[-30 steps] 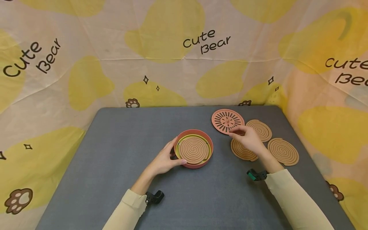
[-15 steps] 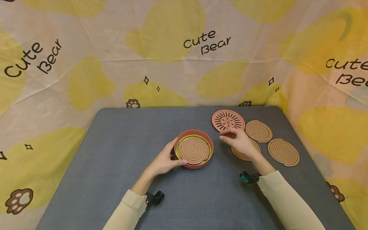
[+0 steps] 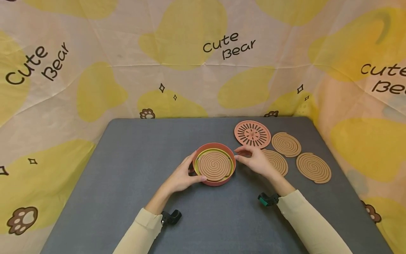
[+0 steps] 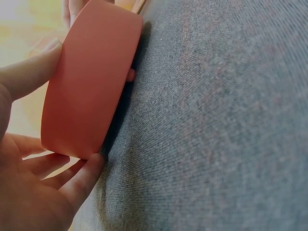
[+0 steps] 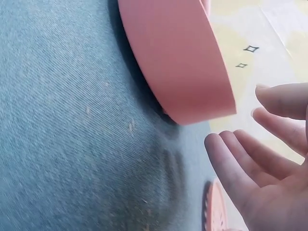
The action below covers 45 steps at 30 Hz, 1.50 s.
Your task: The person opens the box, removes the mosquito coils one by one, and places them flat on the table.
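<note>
In the head view a round red mosquito coil box (image 3: 214, 145) stands mid-table, with a tan mosquito coil (image 3: 214, 165) lying inside a yellow-green ring. My left hand (image 3: 180, 178) holds the box from its left, the thumb at the near rim and the fingers round the side. The left wrist view shows the smooth outer wall (image 4: 89, 82) between thumb and fingers, a small foot beneath it. My right hand (image 3: 255, 162) hovers just off the box's right rim. Its fingers are loosely bent, and the right wrist view shows nothing between them.
A slotted pink-red lid (image 3: 252, 135) lies at the back right. Beside it are three tan coils, a far one (image 3: 286, 144), a right one (image 3: 313, 168) and one (image 3: 277, 163) partly behind my right hand. A patterned cloth (image 3: 177, 35) hangs behind the grey table (image 3: 127, 148).
My right hand has moved left, from by the lid and coils to the box's right rim, uncovering more of the lid. The left hand and the box have stayed in place.
</note>
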{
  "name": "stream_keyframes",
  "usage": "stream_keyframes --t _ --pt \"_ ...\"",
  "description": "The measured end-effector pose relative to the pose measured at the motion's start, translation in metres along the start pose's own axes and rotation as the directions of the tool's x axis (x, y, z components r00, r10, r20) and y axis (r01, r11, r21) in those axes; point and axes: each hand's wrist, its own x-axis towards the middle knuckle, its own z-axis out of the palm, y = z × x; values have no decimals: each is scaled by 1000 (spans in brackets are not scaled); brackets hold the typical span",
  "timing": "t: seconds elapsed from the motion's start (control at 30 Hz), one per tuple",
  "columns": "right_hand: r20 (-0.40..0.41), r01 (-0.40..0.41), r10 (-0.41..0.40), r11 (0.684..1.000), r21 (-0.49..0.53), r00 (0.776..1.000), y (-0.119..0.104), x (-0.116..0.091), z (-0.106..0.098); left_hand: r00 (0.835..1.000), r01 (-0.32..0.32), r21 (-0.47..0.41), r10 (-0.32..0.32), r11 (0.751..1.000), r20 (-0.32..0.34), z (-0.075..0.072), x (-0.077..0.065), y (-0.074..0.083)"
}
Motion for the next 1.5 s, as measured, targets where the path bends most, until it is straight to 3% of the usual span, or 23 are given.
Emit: stream_keyframes --t 0.53,0.73,1.0,1.07,1.17,1.33,1.4,1.5 --pt "63 -43 39 997 63 997 8 -1 15 999 -21 -1 21 1000 32 -5 3 0" --pt "52 -37 32 995 94 998 11 -2 18 998 -46 -3 46 999 45 -9 6 0" --pt "37 -33 31 998 62 999 12 -4 19 999 -31 -2 31 1000 44 -10 6 3" --pt "33 -29 27 998 61 999 12 -4 19 999 -42 20 42 999 16 -10 5 4" --pt "28 -24 22 998 63 999 12 -5 20 992 -80 92 88 992 -86 -10 5 9" --pt "29 -29 27 997 73 999 10 -5 20 952 -122 209 174 970 -251 -11 7 21" --pt "31 -31 28 996 79 999 9 -5 19 942 -135 225 196 965 -274 -11 9 26" --pt "31 -25 23 996 82 999 10 -4 19 938 -161 224 219 961 -268 -11 12 34"
